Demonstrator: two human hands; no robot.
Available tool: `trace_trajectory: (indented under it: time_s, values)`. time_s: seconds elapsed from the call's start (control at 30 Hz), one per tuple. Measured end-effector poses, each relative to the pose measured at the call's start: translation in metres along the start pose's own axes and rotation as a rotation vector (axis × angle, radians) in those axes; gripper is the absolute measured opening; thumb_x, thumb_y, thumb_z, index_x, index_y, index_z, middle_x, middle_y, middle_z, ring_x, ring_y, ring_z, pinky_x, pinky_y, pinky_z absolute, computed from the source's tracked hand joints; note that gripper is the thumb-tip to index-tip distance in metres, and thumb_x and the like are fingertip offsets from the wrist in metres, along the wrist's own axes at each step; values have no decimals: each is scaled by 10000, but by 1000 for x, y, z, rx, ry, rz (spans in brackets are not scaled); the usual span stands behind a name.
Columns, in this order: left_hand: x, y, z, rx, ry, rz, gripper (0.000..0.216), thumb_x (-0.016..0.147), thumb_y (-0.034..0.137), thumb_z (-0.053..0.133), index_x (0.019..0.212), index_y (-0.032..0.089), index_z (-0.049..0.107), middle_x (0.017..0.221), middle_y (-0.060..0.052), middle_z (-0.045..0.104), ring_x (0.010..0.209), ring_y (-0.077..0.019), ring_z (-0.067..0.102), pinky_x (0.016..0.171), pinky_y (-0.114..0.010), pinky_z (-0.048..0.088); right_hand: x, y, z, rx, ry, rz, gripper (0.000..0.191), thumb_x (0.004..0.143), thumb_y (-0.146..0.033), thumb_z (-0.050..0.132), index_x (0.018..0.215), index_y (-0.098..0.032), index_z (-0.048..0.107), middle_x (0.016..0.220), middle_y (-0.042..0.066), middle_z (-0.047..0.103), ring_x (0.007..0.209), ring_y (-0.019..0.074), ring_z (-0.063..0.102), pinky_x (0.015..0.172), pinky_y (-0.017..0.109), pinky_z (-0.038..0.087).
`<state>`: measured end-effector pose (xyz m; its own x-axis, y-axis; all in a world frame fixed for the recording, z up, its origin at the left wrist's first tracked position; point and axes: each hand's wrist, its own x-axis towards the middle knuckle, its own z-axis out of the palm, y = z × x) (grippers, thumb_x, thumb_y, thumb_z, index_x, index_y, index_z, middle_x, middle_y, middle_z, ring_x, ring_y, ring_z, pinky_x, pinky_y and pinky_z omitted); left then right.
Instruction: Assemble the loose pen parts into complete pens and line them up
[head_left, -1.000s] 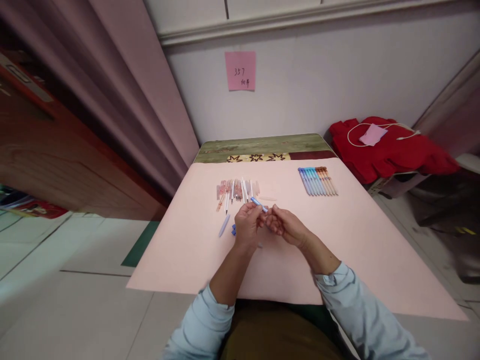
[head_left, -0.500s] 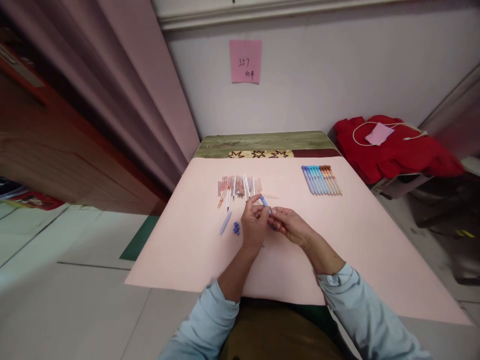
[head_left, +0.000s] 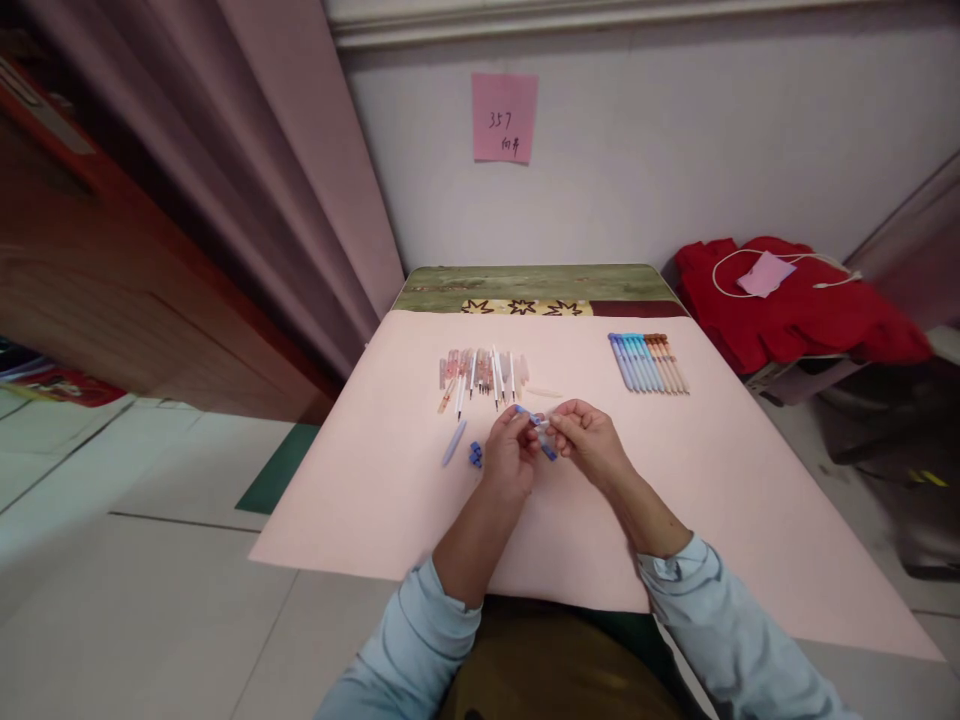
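Observation:
Over the middle of the table, my left hand [head_left: 511, 450] is closed around a small blue pen part [head_left: 526, 413], which tilts toward my right hand. My right hand [head_left: 591, 440] pinches a small whitish piece [head_left: 545, 424] against the open end of that part; fingers hide much of it. Just below the fingertips shows another blue piece [head_left: 549, 451], and I cannot tell whether it is held or lying. Left of my hands are a lavender pen barrel [head_left: 454, 442] and a little pile of dark blue clips [head_left: 475, 455].
Behind my hands lie white pen refills [head_left: 496, 375] and several clear pinkish barrels [head_left: 453, 362]. At the back right, assembled pens [head_left: 646, 363] in blue and orange form a row on the pink table cover [head_left: 360, 480]. A red cloth [head_left: 795, 310] with a white cable is beyond the table's right edge.
The blue part in my left hand has tipped from steep to nearly level. My right hand has drawn slightly right, and a whitish piece now shows between the hands.

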<state>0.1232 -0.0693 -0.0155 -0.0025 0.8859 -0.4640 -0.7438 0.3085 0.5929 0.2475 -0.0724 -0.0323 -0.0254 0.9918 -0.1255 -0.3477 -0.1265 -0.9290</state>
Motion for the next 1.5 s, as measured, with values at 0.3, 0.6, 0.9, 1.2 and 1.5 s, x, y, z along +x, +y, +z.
trace_trajectory:
  time_s: [0.3,0.6,0.9,1.2,1.5]
  values:
    - [-7,11,12,-133,20,-200,85,837,58,614,758,89,606,682,-56,635,461,-26,482,396,-104,348,-11,-2,9,-194,141,-316,264,749,-411,788,822,-202,643,562,-19,625,477,124,563,473,257,481]
    - [-6,8,14,-121,43,-252,129,850,62,606,724,89,616,659,-55,634,454,-27,484,397,-105,362,-17,-6,3,-533,214,-594,132,867,-352,664,933,-242,698,762,39,692,605,169,633,602,321,535]
    - [-6,-4,11,-47,-1,-52,153,722,112,718,768,132,574,614,12,590,487,-51,515,441,-137,356,-16,-3,-3,-815,149,-701,126,880,-296,628,945,-272,733,875,55,706,724,185,621,697,322,518]
    - [-10,-8,10,5,2,-16,268,666,148,779,810,149,554,612,38,566,479,-54,499,456,-157,355,-12,-3,3,-399,82,-318,230,763,-408,769,876,-222,696,650,4,647,531,141,567,525,278,484]
    - [-13,-3,9,0,2,-18,210,702,93,728,817,145,560,585,31,561,483,-65,507,446,-157,363,-15,-7,7,-411,127,-327,219,761,-408,764,783,-199,703,591,-3,619,515,124,533,515,266,457]
